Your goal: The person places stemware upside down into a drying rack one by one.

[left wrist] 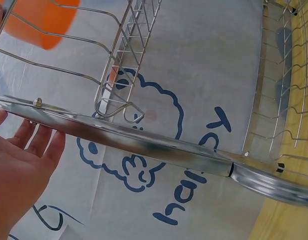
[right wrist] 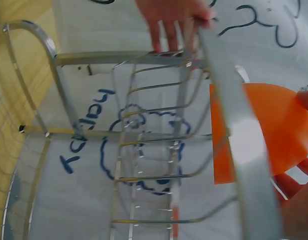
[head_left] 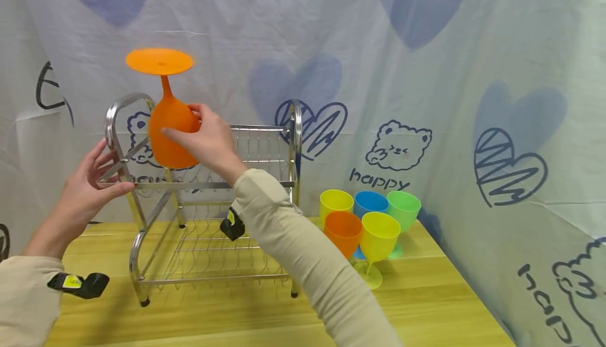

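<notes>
My right hand [head_left: 213,139] holds an orange plastic goblet [head_left: 172,126] by its bowl, upside down, with the round foot on top and the rim low. The goblet is at the left end of the upper tier of a two-tier metal dish rack [head_left: 213,185]. In the right wrist view, the front bar of the rack crosses in front of the orange bowl [right wrist: 274,130]. My left hand [head_left: 92,179] grips the rack's left side at upper-tier height, thumb at the front corner and fingers on the side rail [left wrist: 118,140].
On the wooden table [head_left: 426,305], right of the rack, stand several upright goblets: an orange goblet [head_left: 342,231], a yellow goblet [head_left: 379,234], another yellow goblet [head_left: 335,202], a blue goblet [head_left: 371,201] and a green goblet [head_left: 404,210]. A printed curtain [head_left: 360,89] hangs behind.
</notes>
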The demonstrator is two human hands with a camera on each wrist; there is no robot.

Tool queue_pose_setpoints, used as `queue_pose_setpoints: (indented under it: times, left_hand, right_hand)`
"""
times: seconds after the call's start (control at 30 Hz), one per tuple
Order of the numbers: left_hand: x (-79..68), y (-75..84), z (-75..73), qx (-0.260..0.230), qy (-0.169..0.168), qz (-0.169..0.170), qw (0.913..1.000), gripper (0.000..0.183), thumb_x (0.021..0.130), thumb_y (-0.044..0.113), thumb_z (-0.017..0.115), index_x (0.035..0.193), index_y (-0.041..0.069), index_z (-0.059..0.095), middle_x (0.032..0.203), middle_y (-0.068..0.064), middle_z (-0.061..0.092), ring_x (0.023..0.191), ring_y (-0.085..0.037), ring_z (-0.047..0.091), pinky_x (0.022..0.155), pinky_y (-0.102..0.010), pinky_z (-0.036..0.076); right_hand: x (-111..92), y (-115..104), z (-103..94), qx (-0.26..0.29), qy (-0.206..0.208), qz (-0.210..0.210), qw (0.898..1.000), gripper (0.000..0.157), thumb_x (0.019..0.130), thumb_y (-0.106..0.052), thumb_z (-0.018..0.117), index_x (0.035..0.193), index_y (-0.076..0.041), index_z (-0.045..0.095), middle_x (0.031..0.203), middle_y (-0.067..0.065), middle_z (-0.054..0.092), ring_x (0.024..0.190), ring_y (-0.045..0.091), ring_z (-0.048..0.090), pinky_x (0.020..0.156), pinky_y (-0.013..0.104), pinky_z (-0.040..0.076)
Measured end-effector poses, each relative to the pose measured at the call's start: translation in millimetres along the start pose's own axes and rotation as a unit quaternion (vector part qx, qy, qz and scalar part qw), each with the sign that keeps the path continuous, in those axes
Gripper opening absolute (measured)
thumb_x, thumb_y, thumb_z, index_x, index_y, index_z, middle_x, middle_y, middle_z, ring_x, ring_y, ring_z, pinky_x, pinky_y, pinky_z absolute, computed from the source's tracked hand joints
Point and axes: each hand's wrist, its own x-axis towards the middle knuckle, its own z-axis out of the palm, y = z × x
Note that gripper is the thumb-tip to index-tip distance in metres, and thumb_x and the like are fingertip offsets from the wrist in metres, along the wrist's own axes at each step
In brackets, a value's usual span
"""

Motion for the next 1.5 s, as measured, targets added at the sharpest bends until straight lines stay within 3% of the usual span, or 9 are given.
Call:
queue_pose_setpoints:
  times: [0.33, 0.57, 0.8, 0.97, 1.13, 1.5]
  left_hand:
    - [-0.9, -0.2, 2.1, -0.014, 0.003, 0.004, 0.9999, 0.086, 0.095, 0.0, 0.057, 0.156, 0.027, 0.003, 0.16, -0.015, 0.01, 0.134, -0.018, 0.031, 0.086, -0.004, 0.041]
    - [-3.4, -1.4, 1.3, -0.002, 0.005, -0.002, 1.0, 0.085, 0.097, 0.003, 0.056, 0.156, 0.028, 0.001, 0.16, -0.013, 0.011, 0.136, -0.016, 0.031, 0.089, -0.006, 0.041]
    - [-4.3, -3.3, 2.9, -0.025, 0.008, 0.004, 0.9996, 0.083, 0.097, 0.002, 0.055, 0.156, 0.027, 0.002, 0.16, -0.014, 0.009, 0.138, -0.018, 0.027, 0.095, -0.008, 0.038]
    - [-3.6, -3.3, 3.2, -0.032, 0.007, 0.002, 0.9994, 0.083, 0.097, 0.003, 0.054, 0.156, 0.027, 0.001, 0.16, -0.014, 0.008, 0.138, -0.021, 0.027, 0.093, -0.007, 0.039]
    - [-3.1, -2.1, 3.5, -0.028, 0.006, -0.002, 0.9996, 0.083, 0.098, 0.004, 0.054, 0.156, 0.027, 0.001, 0.16, -0.015, 0.008, 0.136, -0.025, 0.029, 0.088, -0.006, 0.041]
    - [-2.7, -3.3, 3.4, -0.039, 0.005, -0.004, 0.9992, 0.083, 0.097, 0.003, 0.055, 0.156, 0.027, 0.002, 0.16, -0.016, 0.008, 0.132, -0.021, 0.036, 0.084, -0.005, 0.043]
  right_hand:
    - [4, 11, 15.9, -0.062, 0.006, 0.038, 0.997, 0.058, 0.082, -0.036, 0.077, 0.131, -0.014, 0.054, 0.108, -0.002, 0.064, 0.085, 0.009, 0.059, 0.068, 0.019, 0.051]
    - [5, 7, 25.8, -0.115, -0.048, 0.052, 0.991, 0.057, 0.085, -0.041, 0.074, 0.133, -0.017, 0.053, 0.109, -0.006, 0.064, 0.085, 0.006, 0.057, 0.065, 0.015, 0.047]
    - [8, 10, 33.3, -0.181, -0.084, 0.045, 0.979, 0.057, 0.086, -0.043, 0.072, 0.133, -0.019, 0.053, 0.106, -0.008, 0.064, 0.082, 0.005, 0.057, 0.063, 0.014, 0.046]
    - [7, 10, 33.6, -0.187, -0.104, 0.045, 0.976, 0.061, 0.087, -0.039, 0.071, 0.139, -0.019, 0.046, 0.107, -0.006, 0.063, 0.081, 0.005, 0.058, 0.063, 0.014, 0.046]
    - [8, 11, 33.6, -0.187, -0.111, 0.058, 0.974, 0.054, 0.089, -0.039, 0.069, 0.135, -0.017, 0.049, 0.103, -0.005, 0.063, 0.077, 0.006, 0.058, 0.062, 0.015, 0.047]
    - [8, 12, 33.8, -0.215, -0.119, 0.081, 0.966, 0.051, 0.09, -0.04, 0.067, 0.133, -0.018, 0.049, 0.101, -0.004, 0.064, 0.076, 0.008, 0.058, 0.061, 0.018, 0.047]
